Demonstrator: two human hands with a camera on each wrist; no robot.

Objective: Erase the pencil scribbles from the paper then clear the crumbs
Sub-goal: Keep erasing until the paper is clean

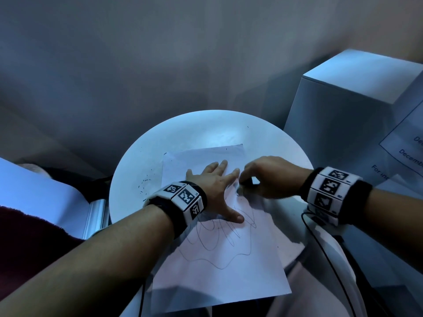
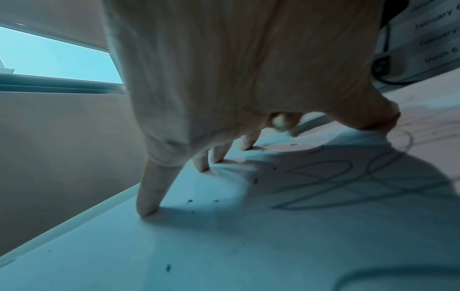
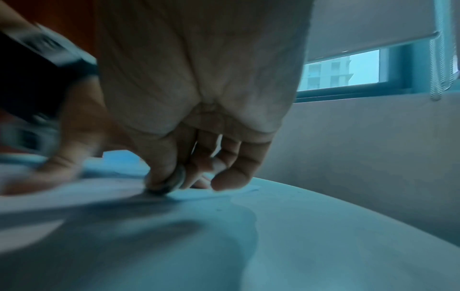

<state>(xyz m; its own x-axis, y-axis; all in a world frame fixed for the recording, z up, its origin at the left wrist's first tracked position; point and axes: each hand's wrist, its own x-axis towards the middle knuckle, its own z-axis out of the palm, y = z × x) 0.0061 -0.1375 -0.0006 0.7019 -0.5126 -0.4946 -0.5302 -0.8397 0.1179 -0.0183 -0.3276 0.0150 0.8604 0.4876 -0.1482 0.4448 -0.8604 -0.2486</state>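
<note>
A: Where's the paper (image 1: 219,277)?
B: On the round white table (image 1: 128,179), near edge hanging over the table's near rim. Pencil scribbles (image 1: 217,243) cover the near half, the far half looks blank.

A: Left hand (image 1: 214,186)?
B: Flat on the sheet, fingers spread wide and straight, tips pressing down. Thumb (image 1: 233,216) sits on the scribbles. Left wrist view confirms it: fingertips (image 2: 147,206) planted on the paper.

A: Right hand (image 1: 270,177)?
B: Fingers curled, pinching an eraser (image 1: 254,180) between thumb and fingers. Right wrist view shows the eraser (image 3: 171,181) tip down on the sheet, blurred.

A: Eraser relative to the left hand?
B: Just right of the left index fingertip, nearly touching it, at the far end of the scribbles.

A: Crumbs (image 1: 145,184)?
B: Dark specks on the table left of the paper, more on the sheet under the left palm (image 2: 190,200).

A: Anything else?
B: White box (image 1: 343,106) to the far right, off the table.
</note>
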